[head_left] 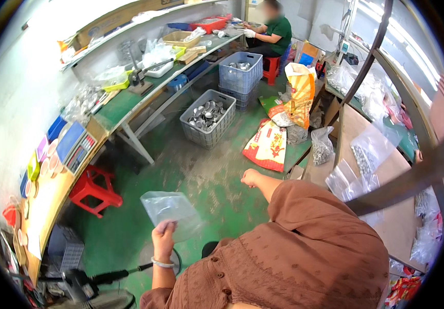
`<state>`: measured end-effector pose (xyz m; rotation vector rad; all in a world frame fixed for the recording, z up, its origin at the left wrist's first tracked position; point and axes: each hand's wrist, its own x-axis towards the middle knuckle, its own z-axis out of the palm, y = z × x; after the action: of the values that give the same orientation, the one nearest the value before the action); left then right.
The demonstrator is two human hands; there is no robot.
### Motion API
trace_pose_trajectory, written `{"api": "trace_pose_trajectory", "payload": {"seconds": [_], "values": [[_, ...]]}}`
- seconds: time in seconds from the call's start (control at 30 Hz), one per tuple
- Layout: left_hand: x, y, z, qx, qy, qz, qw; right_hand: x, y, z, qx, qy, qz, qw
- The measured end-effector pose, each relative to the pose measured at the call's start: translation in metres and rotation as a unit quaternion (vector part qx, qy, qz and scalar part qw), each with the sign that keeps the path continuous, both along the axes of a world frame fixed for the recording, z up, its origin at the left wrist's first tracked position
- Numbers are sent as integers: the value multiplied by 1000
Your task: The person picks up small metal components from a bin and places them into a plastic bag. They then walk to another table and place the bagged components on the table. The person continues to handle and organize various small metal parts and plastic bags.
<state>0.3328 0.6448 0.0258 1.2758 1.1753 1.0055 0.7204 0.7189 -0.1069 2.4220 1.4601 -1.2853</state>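
Observation:
My left hand pinches the edge of a clear plastic bag, which hangs flat and looks thin over the green floor. A pale bangle circles that wrist. My right hand is held out ahead of my body with its fingers curled in; whether anything is inside them is hidden. Beyond it on the floor lies a red, white and yellow printed sack. A grey crate of round metal parts stands farther off, apart from both hands.
To the left are a red stool, a fan and a long bench. A metal-framed rack with bagged small parts stands close on my right. At the back a person in green sits by stacked blue crates.

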Motion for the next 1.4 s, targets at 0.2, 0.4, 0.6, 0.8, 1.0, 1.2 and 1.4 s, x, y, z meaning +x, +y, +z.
{"api": "trace_pose_trajectory", "payload": {"seconds": [0.2, 0.4, 0.6, 0.8, 1.0, 1.2, 1.4], "values": [[14, 135, -57, -125, 33, 56, 990, 99, 68, 0, 41, 103, -136, 984], [159, 333, -55, -80, 86, -125, 985, 240, 32, -68, 65, 91, -256, 960], [323, 486, -28, -40, 78, -264, 960, 296, 18, -60, 47, 188, -555, 809], [403, 557, -75, 9, 128, -207, 970, 377, 59, -109, -21, 146, -608, 780], [454, 637, -87, 290, 302, -301, 857, 431, 198, -78, 38, 249, -592, 766], [544, 747, -93, 266, 251, -293, 883, 505, 314, -80, 114, 215, -603, 760], [571, 801, -113, 213, 206, -299, 907, 532, 394, -78, -38, 148, -485, 861]]}}
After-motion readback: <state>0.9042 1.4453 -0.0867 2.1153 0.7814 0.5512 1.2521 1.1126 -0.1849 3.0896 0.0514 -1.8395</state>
